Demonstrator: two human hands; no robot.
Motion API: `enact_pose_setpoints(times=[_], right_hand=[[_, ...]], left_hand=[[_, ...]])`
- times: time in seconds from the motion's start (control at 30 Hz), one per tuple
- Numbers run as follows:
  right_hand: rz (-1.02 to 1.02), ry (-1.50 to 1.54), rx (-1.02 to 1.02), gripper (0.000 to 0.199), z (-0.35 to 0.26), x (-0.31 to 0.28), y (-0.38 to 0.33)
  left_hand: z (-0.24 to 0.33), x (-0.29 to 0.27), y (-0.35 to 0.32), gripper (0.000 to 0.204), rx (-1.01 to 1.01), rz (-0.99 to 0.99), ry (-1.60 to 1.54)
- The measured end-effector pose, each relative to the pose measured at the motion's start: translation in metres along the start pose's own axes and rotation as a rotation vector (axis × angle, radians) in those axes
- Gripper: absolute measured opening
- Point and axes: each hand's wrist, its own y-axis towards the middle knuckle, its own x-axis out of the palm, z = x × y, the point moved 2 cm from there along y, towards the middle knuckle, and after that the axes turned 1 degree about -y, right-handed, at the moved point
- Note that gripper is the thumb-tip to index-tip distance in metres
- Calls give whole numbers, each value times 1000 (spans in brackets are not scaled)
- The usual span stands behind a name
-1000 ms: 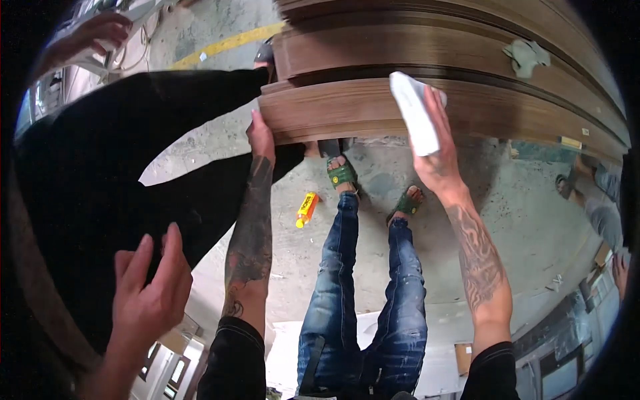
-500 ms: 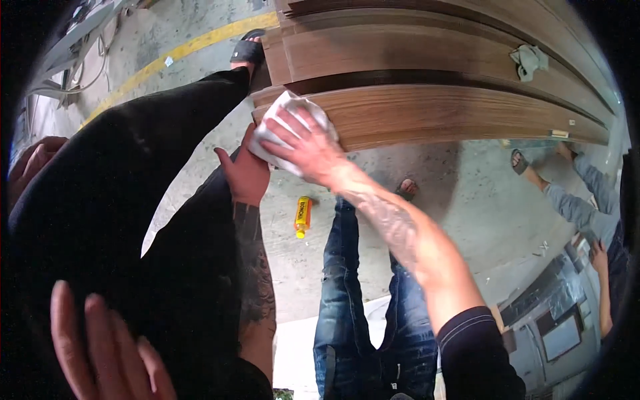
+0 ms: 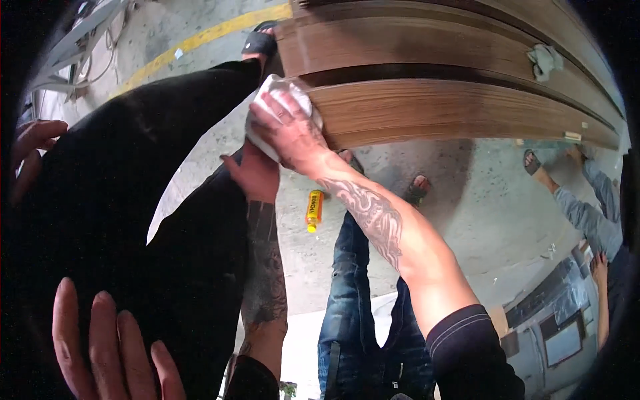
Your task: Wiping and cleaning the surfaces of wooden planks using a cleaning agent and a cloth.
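Pressed flat, the right hand [image 3: 288, 130] clamps a white cloth [image 3: 280, 90] against the left end of the wood panel [image 3: 460, 110], at eleven o'clock. Below it, the left hand [image 3: 253, 173] braces the panel's underside, fingers hidden. Judged: wiping; next stroke needs steady pressure along the edge. A yellow bottle [image 3: 314, 210] lies on the floor.

Bare grey concrete floor [image 3: 467, 220], speckled and dusty, crossed at the top by a painted yellow line [image 3: 220, 30]. Grey metal frame with loose cables [image 3: 80, 40] in the upper left corner. Small yellow bottle [image 3: 314, 210] lying on the concrete. Crumpled grey rag [image 3: 545, 61] resting on stacked brown boards at the upper right. Cluttered bench with boxes [image 3: 553, 320] along the lower right edge. Even, soft daylight, faint shadows only.
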Motion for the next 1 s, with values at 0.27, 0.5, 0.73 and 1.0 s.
enact_pose_setpoints(times=[0.27,0.5,0.73,1.0], right_hand=[[-282,-279,89,77,129,-131,-122],[-48,-59,-118,54,-16,-12,6],[-191,-167,98,65,120,-102,-136],[16,-184,54,65,115,-97,-97]], left_hand=[[6,-72,-9,92,94,80,260],[9,-69,-21,98,161,62,459],[39,-18,-13,105,245,-9,520],[43,31,-1,139,368,-23,1226]])
